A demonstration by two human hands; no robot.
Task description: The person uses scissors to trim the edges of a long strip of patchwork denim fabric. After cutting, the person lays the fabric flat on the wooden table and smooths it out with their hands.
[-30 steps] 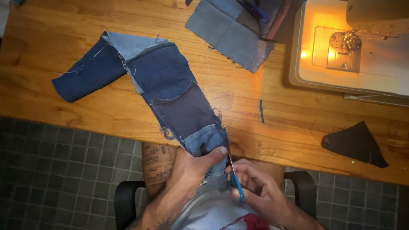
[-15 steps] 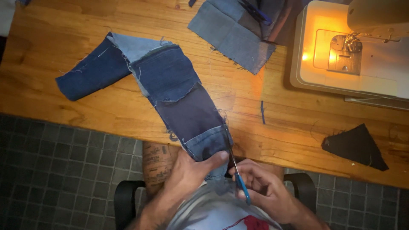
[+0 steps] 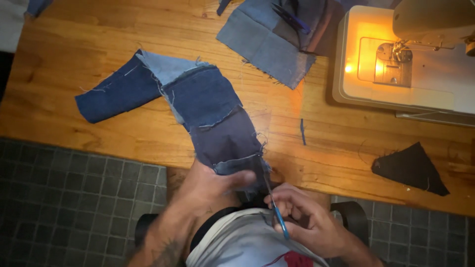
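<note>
Head view: denim patchwork strip (image 3: pixel 208 111) under left hand (image 3: pixel 210 185), scissors (image 3: pixel 274 205) seemingly at its edge.

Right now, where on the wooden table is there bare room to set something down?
Bare table runs left of the patchwork denim strip, and between the black fabric triangle and the sewing machine. It is crowded at the near edge, where both hands work with scissors.
</note>
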